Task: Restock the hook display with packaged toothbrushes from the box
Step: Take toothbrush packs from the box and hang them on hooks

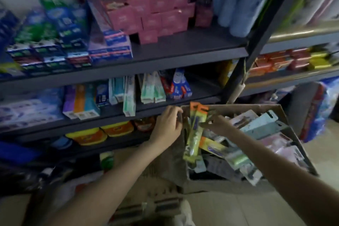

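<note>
A brown cardboard box point(286, 115) stands on the floor to the right of the shelving, filled with several packaged toothbrushes in pink, pale blue and green packs. My right hand point(218, 124) pinches a yellow-green toothbrush pack with an orange top point(195, 134) and holds it upright over the box's left side. My left hand point(167, 126) curls its fingers over the box's upper left edge. No hook display is in view.
Dark metal shelves point(183, 55) fill the left and centre, loaded with toothpaste cartons, pink boxes and yellow tubs. A slanted shelf post point(238, 77) rises just behind the box. A blue bag point(322, 108) sits at the far right. Pale floor tiles lie below the box.
</note>
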Motion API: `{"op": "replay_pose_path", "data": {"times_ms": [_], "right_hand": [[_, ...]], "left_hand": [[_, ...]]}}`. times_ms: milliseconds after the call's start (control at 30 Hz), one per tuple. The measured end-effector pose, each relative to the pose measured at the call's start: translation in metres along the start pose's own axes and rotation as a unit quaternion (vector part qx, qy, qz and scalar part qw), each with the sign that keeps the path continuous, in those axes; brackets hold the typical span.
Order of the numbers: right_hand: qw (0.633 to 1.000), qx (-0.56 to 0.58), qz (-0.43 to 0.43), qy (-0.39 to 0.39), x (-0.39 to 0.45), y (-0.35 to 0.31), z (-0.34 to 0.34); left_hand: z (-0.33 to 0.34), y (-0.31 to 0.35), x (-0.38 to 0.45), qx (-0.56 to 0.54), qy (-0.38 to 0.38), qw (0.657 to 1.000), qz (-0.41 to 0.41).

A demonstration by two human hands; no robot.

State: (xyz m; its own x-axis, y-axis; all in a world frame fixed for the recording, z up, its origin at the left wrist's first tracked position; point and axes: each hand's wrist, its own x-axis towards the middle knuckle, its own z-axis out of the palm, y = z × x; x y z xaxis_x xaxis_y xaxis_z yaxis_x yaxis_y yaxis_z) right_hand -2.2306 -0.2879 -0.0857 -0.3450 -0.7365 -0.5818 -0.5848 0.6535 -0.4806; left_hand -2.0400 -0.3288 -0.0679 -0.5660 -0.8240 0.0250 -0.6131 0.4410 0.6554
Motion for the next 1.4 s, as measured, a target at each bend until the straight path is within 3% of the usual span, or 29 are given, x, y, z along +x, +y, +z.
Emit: {"op": "replay_pose_path", "data": {"times_ms": [133, 300, 467, 567, 633, 767, 967, 1200, 1300, 1400], "right_hand": [[0.999, 0.007, 0.041, 0.016, 0.019, 0.012, 0.052], [0.992, 0.116, 0.049, 0.026, 0.043, 0.018, 0.044], [0.970, 0.233, 0.049, -0.043, 0.052, 0.009, 0.045], [0.984, 0.174, 0.045, -0.006, 0.057, 0.001, 0.061], [0.976, 0.214, 0.039, 0.019, 0.050, -0.002, 0.058], [0.926, 0.373, -0.063, -0.010, 0.023, 0.004, 0.019], [0.862, 0.425, -0.270, -0.066, -0.039, -0.051, -0.046], [0.833, 0.392, -0.390, 0.028, -0.094, -0.193, -0.060], [0.805, 0.407, -0.428, 0.053, -0.118, -0.272, -0.047], [0.783, 0.402, -0.474, 0.029, -0.147, -0.353, -0.020]], "left_hand": [[0.019, -0.010, -0.013, -0.007, -0.104, 0.984, -0.147], [0.033, -0.021, -0.018, -0.055, -0.137, 0.959, -0.241], [0.057, -0.003, -0.014, -0.156, -0.158, 0.938, -0.267], [0.060, 0.001, -0.015, -0.180, -0.152, 0.931, -0.277], [0.053, -0.001, -0.016, -0.187, -0.138, 0.929, -0.287], [0.030, 0.000, -0.012, -0.213, -0.132, 0.936, -0.248], [-0.015, 0.028, 0.000, -0.323, -0.143, 0.923, -0.155], [-0.146, 0.025, -0.011, -0.364, 0.079, 0.928, -0.022], [-0.228, 0.002, -0.029, -0.360, 0.205, 0.910, -0.022], [-0.315, -0.038, -0.057, -0.333, 0.323, 0.885, -0.033]]}}
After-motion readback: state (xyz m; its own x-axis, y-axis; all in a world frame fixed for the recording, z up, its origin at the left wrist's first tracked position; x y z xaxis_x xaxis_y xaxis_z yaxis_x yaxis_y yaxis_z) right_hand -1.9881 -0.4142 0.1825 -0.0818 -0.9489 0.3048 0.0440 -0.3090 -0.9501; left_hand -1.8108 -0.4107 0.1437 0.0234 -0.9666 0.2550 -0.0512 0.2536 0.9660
